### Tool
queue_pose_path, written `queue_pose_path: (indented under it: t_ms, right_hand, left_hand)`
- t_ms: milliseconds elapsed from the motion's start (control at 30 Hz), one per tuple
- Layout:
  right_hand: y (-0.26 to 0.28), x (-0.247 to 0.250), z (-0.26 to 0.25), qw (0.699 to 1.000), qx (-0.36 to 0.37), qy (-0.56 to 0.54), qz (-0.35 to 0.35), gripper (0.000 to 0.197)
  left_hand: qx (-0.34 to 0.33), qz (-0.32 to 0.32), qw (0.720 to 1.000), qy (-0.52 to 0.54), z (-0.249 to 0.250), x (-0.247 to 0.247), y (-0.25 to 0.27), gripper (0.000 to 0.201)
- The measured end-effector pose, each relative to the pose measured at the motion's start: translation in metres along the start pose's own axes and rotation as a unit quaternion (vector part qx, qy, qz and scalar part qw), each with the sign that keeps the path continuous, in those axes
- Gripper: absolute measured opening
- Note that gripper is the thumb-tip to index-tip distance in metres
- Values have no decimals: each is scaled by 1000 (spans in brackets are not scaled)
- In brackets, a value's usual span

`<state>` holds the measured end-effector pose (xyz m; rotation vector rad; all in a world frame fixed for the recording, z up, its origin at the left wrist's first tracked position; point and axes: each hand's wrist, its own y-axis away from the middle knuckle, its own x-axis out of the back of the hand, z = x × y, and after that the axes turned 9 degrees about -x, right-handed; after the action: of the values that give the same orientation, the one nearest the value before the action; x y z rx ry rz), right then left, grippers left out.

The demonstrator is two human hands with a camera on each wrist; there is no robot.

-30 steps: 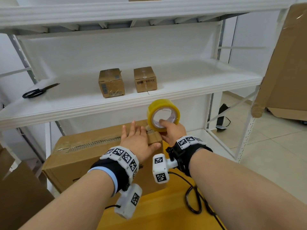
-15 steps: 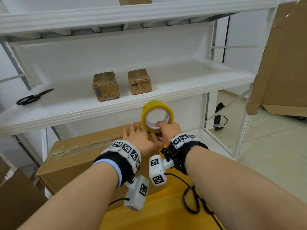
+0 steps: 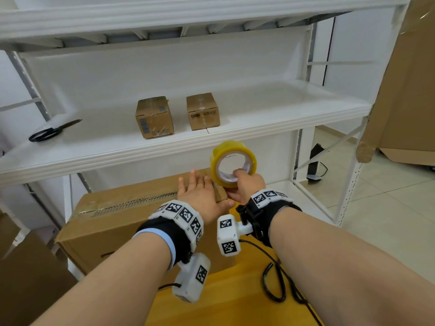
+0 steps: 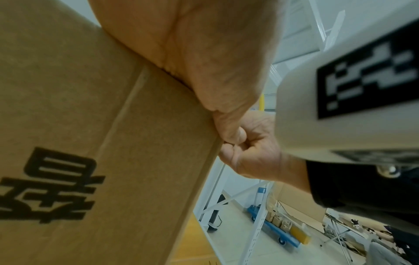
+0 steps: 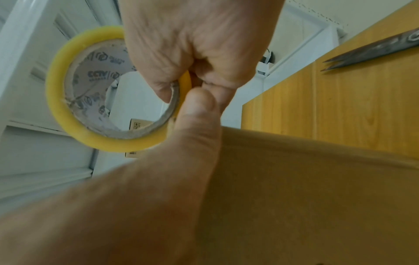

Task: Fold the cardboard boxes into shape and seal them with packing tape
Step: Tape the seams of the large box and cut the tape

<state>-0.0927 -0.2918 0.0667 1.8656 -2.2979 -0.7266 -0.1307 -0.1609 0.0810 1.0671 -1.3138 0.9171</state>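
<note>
Large brown cardboard box [image 3: 110, 222] lying on its side on a yellow wooden tabletop [image 3: 235, 300], pushed up against a white metal shelving unit [image 3: 164, 147], with a long seam along its top face. Left hand [image 3: 200, 196] laid flat on the box's top at its right end, fingers straight and pressing down, thumb hooked over the near edge; same palm seen pressed against the cardboard in the left wrist view [image 4: 199, 53]. Right hand [image 3: 244, 187] just beside it, gripping a roll of yellow packing tape [image 3: 231, 162] at the box's right corner, fingers through the grey cardboard core and thumb on the outer face, roll held upright on edge. Same grip plain in the right wrist view [image 5: 188, 59], tape roll [image 5: 75, 111] above the box's edge. On the middle shelf, two small sealed brown cartons [image 3: 154, 117] [image 3: 203, 111] side by side, black-handled scissors [image 3: 50, 131] well to their left.
</note>
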Motion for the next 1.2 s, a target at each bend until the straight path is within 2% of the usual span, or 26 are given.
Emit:
queue_pose_path:
  t_ms: [133,233,333,433,567,800,1000,1200]
  right_hand:
    - [-1,1,1,1000,-4,1,-9,41]
    - [-2,7,1,999,-18,-29,-29,21]
    - [-3,11,4,997,-34,-65,-35,15]
    - [-6,12,7,995,-32,-77,-58,15]
    - [-14,13,17,993,-44,-92,-66,26]
    - [-30,14,33,991,-66,-110,-24,9]
    - [-31,15,40,988,-86,-122,-33,13]
    - [-33,16,46,991,-103,-76,-40,29]
  left_hand:
    - [2,2,1000,3,1,0,2,103]
    - [7,-7,1000,-10,5,5,1,113]
    - [10,14,1000,-8,7,11,-6,123]
    - [1,-2,1000,1,6,7,-9,122]
    - [-2,3,1000,11,5,3,-11,122]
    - [-3,-8,1000,12,4,5,-10,123]
    - [18,-38,999,17,1,11,-20,134]
    - [-18,-70,997,30,-27,25,-29,144]
